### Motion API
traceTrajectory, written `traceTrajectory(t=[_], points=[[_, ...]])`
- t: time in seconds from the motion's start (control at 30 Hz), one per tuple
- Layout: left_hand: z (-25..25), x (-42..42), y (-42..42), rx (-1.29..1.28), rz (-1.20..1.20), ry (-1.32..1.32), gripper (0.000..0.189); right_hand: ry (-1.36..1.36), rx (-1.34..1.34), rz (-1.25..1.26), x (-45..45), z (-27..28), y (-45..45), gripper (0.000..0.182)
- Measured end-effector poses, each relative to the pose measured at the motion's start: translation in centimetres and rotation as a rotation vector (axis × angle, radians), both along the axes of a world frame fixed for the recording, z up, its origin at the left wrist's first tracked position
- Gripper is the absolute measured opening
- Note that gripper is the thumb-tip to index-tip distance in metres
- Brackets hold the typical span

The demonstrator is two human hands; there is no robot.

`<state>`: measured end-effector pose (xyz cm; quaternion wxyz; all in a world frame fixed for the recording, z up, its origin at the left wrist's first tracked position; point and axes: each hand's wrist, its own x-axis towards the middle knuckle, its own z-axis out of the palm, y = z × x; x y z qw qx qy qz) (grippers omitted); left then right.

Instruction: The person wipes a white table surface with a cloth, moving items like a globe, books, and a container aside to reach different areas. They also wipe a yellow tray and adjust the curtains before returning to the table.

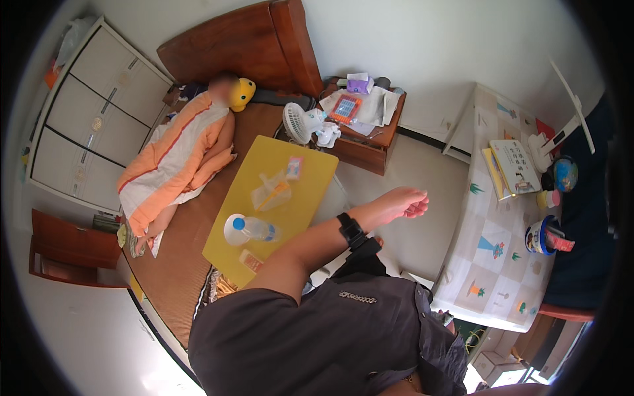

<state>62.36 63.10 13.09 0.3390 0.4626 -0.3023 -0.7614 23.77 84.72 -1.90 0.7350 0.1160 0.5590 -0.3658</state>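
My left hand is held out above the floor between the bed and a cloth-covered table, its fingers loosely curled with nothing visible in them. A black band with a box-like device is strapped round that wrist. My right hand is out of view. Left of my forearm, a yellow-topped small table bears a clear plastic bottle with a blue cap, a round white item, a clear plastic bag, a pink-and-white packet and a pale item with red writing.
A person lies under an orange-and-white quilt on the bed. A white fan stands near a wooden bedside cabinet. On the cloth-covered table are books, a lamp, a small globe and a tub.
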Motion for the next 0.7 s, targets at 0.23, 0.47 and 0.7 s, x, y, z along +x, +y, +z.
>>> traceTrajectory(t=[0.23, 0.47, 0.7], points=[[-2.2, 1.1, -5.6, 0.074, -0.046, -0.063, 0.032, 0.060, 0.077, -0.017, 2.6, 0.2, -2.1, 0.043], [-2.7, 1.7, -7.8, 0.067, -0.039, -0.123, 0.025, 0.074, 0.112, -0.019, 4.4, 0.1, -3.3, 0.044], [-5.4, 2.3, -8.8, 0.118, -0.075, -0.088, 0.027, 0.065, 0.104, -0.063, 4.8, 0.6, -3.0, 0.046]])
